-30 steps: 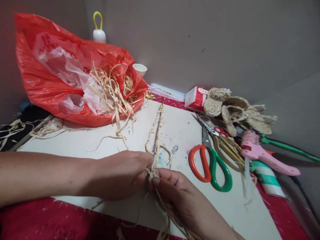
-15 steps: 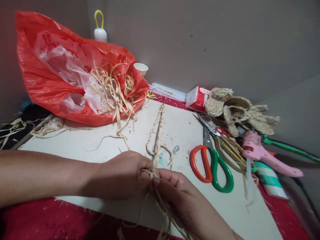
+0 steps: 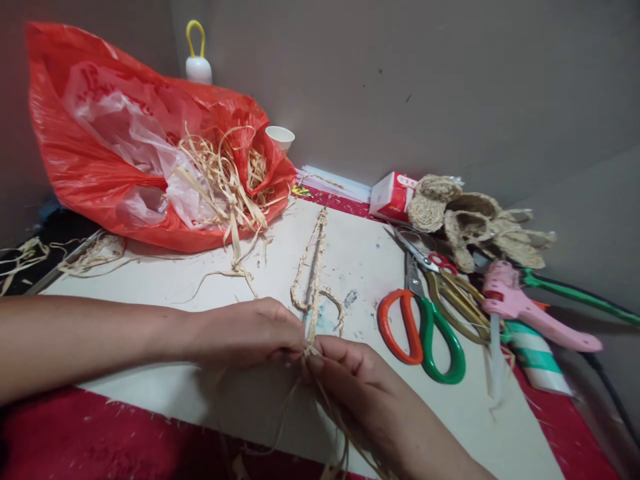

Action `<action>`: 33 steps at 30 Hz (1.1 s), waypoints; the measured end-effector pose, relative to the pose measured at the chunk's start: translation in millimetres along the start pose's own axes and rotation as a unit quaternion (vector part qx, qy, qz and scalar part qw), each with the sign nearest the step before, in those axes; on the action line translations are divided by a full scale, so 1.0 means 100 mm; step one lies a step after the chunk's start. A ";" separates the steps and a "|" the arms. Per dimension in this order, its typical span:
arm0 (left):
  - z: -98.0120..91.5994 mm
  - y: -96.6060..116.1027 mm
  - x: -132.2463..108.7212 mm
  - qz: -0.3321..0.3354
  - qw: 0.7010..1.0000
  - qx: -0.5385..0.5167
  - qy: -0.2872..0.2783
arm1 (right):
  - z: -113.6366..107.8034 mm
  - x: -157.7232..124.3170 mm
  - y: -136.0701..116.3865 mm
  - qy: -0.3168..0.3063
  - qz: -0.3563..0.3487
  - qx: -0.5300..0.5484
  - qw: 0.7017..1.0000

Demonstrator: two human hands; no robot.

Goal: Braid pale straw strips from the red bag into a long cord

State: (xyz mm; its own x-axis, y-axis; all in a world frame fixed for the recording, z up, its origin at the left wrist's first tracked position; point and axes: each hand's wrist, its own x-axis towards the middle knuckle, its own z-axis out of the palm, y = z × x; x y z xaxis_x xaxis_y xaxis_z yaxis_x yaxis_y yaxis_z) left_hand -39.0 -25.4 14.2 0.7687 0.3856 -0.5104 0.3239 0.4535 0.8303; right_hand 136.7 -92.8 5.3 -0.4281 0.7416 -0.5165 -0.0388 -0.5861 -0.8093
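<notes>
Right hand [image 3: 356, 375] is pinching a braid [image 3: 316, 290], much plaited. Left hand [image 3: 253, 333] is touching it, hold unclear; loose strands [image 3: 345, 432] are hanging unplaited

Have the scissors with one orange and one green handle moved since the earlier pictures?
No. Against the dark smudge on the white board, these scissors show no shift in any direction.

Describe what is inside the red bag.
Straw strands, some spilling out, and crumpled whitish plastic show in the red bag. Whatever lies deeper is covered by them and cannot be seen.
</notes>
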 end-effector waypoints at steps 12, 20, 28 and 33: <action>0.01 -0.07 0.03 0.031 0.999 -0.020 -0.014 | 0.01 -0.02 -0.04 0.061 -0.055 -0.237 0.968; 0.08 -0.18 0.00 0.052 0.998 -0.001 0.022 | 0.01 -0.11 -0.07 0.098 -0.073 -0.355 0.927; 0.15 -0.16 -0.02 0.108 0.990 0.063 0.068 | 0.11 -0.18 -0.11 0.135 -0.043 -0.317 0.938; 0.17 -0.19 -0.01 0.112 0.989 0.059 0.080 | 0.23 -0.16 -0.05 0.144 -0.044 -0.323 0.934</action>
State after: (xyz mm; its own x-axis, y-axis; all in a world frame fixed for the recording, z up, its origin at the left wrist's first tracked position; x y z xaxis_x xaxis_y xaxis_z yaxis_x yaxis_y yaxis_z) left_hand -36.5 -48.6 2.7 0.7340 0.5929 -0.3314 0.2242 0.2491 0.9422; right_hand 122.8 -109.5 23.7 -0.1850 0.8890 -0.4189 0.5307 -0.2684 -0.8039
